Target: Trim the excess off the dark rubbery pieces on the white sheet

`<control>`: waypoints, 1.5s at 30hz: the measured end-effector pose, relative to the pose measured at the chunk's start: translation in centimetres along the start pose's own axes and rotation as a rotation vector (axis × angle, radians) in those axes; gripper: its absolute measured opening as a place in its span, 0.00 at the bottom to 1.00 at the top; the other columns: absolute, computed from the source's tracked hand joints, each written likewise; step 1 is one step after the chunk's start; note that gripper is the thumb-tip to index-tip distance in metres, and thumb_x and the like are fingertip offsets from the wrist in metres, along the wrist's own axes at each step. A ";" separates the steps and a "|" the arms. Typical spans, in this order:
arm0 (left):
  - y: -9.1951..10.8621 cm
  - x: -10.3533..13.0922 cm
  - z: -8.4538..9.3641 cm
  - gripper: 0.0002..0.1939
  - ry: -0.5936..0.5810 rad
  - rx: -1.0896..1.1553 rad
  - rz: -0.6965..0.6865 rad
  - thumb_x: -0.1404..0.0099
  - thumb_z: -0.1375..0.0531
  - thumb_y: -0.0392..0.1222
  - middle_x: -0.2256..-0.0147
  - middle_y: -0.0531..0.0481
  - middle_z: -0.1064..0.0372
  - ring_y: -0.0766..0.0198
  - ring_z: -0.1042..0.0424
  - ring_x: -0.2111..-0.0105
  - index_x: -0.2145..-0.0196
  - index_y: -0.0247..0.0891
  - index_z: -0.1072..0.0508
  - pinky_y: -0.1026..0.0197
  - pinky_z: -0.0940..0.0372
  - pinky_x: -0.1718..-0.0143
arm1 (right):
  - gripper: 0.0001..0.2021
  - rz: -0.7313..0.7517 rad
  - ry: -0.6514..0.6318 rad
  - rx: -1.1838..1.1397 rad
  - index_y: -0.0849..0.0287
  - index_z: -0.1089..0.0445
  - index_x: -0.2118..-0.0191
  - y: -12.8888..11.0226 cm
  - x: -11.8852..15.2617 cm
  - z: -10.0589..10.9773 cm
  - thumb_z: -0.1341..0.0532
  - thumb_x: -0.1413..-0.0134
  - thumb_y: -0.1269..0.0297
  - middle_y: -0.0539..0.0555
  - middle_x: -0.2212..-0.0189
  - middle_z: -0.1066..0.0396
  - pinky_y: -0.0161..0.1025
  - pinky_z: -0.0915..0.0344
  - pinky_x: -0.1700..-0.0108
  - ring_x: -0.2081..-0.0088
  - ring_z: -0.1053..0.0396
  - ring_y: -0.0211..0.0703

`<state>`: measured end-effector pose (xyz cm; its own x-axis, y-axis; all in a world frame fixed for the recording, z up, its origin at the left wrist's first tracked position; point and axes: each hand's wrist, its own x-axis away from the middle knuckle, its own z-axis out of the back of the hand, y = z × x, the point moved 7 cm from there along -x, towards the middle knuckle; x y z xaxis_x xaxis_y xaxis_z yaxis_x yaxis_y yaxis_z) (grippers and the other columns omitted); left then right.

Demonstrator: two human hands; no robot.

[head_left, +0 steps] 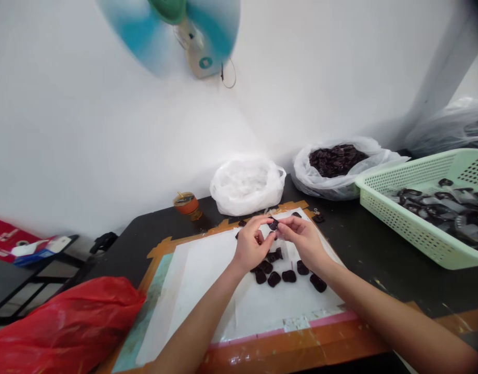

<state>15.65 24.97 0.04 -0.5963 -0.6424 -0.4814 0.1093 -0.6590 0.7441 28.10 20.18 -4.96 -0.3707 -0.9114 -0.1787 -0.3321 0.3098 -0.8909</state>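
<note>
Both hands meet over a white sheet (pixel 207 280) taped to the black table. My left hand (pixel 253 243) pinches a small dark piece (pixel 273 225) between thumb and fingers. On the other side of that piece, my right hand (pixel 301 236) holds it with closed fingertips. Below the hands lie several glossy dark pieces (pixel 289 276), scattered on the sheet. A few more show behind the fingers, partly hidden.
A white plastic bag (pixel 248 187) and an orange cup (pixel 186 203) stand behind the sheet. Further right are a bag of dark pieces (pixel 332 187) and a green basket (pixel 402 223). A red bag (pixel 67 327) lies at left; a fan (pixel 203 36) hangs above.
</note>
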 end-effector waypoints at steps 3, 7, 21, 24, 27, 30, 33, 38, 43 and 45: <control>-0.6 -0.2 0.3 0.10 0.032 0.065 0.016 0.40 0.39 0.39 0.54 0.43 0.32 0.80 0.43 0.83 0.60 0.37 0.27 0.70 0.44 0.83 | 0.13 -0.017 -0.058 -0.043 0.60 0.28 0.64 -0.2 -0.1 -0.2 0.31 0.54 0.60 0.54 0.67 0.26 0.37 0.32 0.62 0.68 0.30 0.39; -0.8 -0.1 0.4 0.09 0.071 0.098 0.034 0.41 0.37 0.40 0.56 0.44 0.31 0.79 0.42 0.83 0.62 0.36 0.26 0.70 0.43 0.83 | 0.12 -0.016 -0.080 -0.034 0.60 0.28 0.63 -0.2 0.0 -0.3 0.31 0.54 0.62 0.54 0.65 0.27 0.38 0.31 0.61 0.67 0.29 0.40; -1.3 0.0 0.1 0.10 0.029 0.080 0.103 0.40 0.38 0.43 0.59 0.46 0.30 0.78 0.42 0.82 0.62 0.37 0.26 0.69 0.44 0.82 | 0.13 0.009 0.002 0.055 0.62 0.30 0.71 -0.2 -0.1 0.3 0.29 0.58 0.60 0.53 0.76 0.28 0.36 0.31 0.68 0.74 0.30 0.39; -1.4 0.1 0.0 0.10 0.028 0.094 0.092 0.39 0.38 0.43 0.57 0.46 0.31 0.79 0.43 0.82 0.61 0.37 0.27 0.69 0.45 0.82 | 0.13 0.019 -0.022 0.065 0.62 0.30 0.71 -0.2 -0.2 0.2 0.30 0.57 0.60 0.52 0.77 0.29 0.35 0.31 0.70 0.75 0.30 0.38; -1.3 0.0 -0.1 0.11 -0.007 0.116 0.077 0.39 0.38 0.43 0.56 0.45 0.32 0.79 0.44 0.83 0.60 0.37 0.27 0.69 0.47 0.83 | 0.12 0.029 -0.045 0.053 0.62 0.31 0.71 -0.3 -0.3 0.1 0.30 0.55 0.60 0.52 0.76 0.29 0.36 0.31 0.69 0.75 0.30 0.38; -0.9 -0.1 0.1 0.10 -0.040 0.114 0.072 0.39 0.39 0.43 0.57 0.45 0.32 0.79 0.43 0.83 0.60 0.37 0.28 0.69 0.47 0.83 | 0.11 0.048 -0.078 0.027 0.60 0.31 0.65 -0.7 -0.2 -0.1 0.32 0.53 0.61 0.52 0.72 0.28 0.38 0.30 0.66 0.72 0.30 0.39; 0.0 -0.2 0.4 0.10 -0.088 0.079 0.043 0.39 0.39 0.42 0.58 0.45 0.32 0.78 0.41 0.82 0.59 0.37 0.28 0.69 0.45 0.81 | 0.18 0.119 -0.141 0.070 0.56 0.33 0.53 -1.3 0.0 -0.7 0.34 0.50 0.63 0.51 0.70 0.29 0.41 0.30 0.64 0.69 0.30 0.40; 1.0 -0.4 1.0 0.08 -0.100 -0.022 -0.034 0.38 0.40 0.41 0.57 0.44 0.36 0.79 0.43 0.82 0.64 0.34 0.25 0.68 0.43 0.80 | 0.10 0.201 -0.165 0.267 0.58 0.28 0.59 -1.5 0.6 -1.2 0.36 0.47 0.63 0.54 0.67 0.29 0.39 0.30 0.65 0.66 0.32 0.41; 0.6 -0.3 1.0 0.09 -0.034 0.007 0.023 0.37 0.41 0.42 0.61 0.46 0.33 0.77 0.42 0.81 0.61 0.37 0.24 0.69 0.46 0.82 | 0.07 0.264 -0.072 0.334 0.57 0.29 0.61 -1.5 0.7 -0.6 0.37 0.46 0.63 0.54 0.67 0.30 0.39 0.30 0.66 0.65 0.31 0.42; 0.5 -0.3 1.1 0.08 0.015 0.014 0.056 0.38 0.41 0.42 0.63 0.47 0.31 0.76 0.42 0.81 0.64 0.36 0.25 0.68 0.45 0.82 | 0.06 0.288 -0.053 0.386 0.57 0.30 0.62 -1.7 0.7 -0.5 0.37 0.46 0.63 0.53 0.67 0.30 0.38 0.30 0.66 0.66 0.31 0.42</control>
<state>15.00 25.24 1.09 -0.5776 -0.6841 -0.4455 0.1313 -0.6165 0.7764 28.01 19.10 -3.35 -0.3527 -0.8186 -0.4533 0.1272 0.4379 -0.8900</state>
